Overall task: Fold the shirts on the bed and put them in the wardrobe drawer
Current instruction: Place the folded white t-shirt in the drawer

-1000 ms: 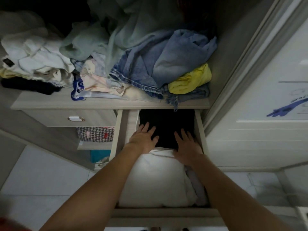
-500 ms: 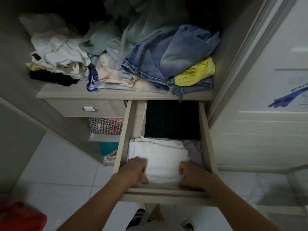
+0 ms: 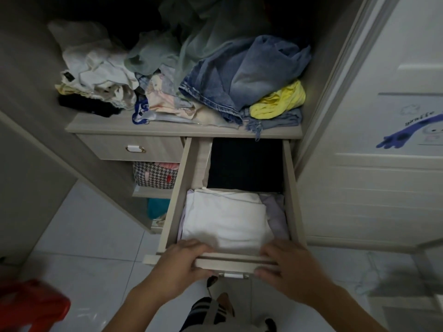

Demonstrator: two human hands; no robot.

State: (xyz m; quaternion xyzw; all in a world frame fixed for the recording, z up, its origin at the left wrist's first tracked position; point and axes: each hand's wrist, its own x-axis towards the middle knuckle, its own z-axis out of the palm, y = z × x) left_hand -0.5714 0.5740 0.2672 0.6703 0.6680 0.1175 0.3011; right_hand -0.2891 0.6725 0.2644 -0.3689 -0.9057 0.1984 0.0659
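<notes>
both hands are gripping the front panel of the open wardrobe drawer (image 3: 291, 188) at lower centre of the frame. the left hand (image 3: 178, 265) is sitting at the panel's left end, fingers curled over the top edge into the drawer and thumb underneath. the right hand (image 3: 285, 264) is mirroring it at the right end, fingers wrapped over the same edge. neither hand is holding cloth.

the folded white shirt (image 3: 225, 221) is lying inside the drawer, in its near half, directly beyond the fingertips and just touching or almost touching them; which, cannot be told. a black folded garment (image 3: 244, 166) is filling the far half, toward the wardrobe. a pale lilac garment (image 3: 275, 212) is lying along the white shirt's right side.

judgement: the shirt is appearing stowed and the step in hand is closing the drawer. the drawer's long axis is running from the panel up the frame into the cabinet, so the push needs to go straight along that line. both hands are equally near and evenly spaced, which should be keeping the drawer from skewing. risk: fingertips inside the edge may be getting caught at the shelf (image 3: 184, 133) above.
</notes>
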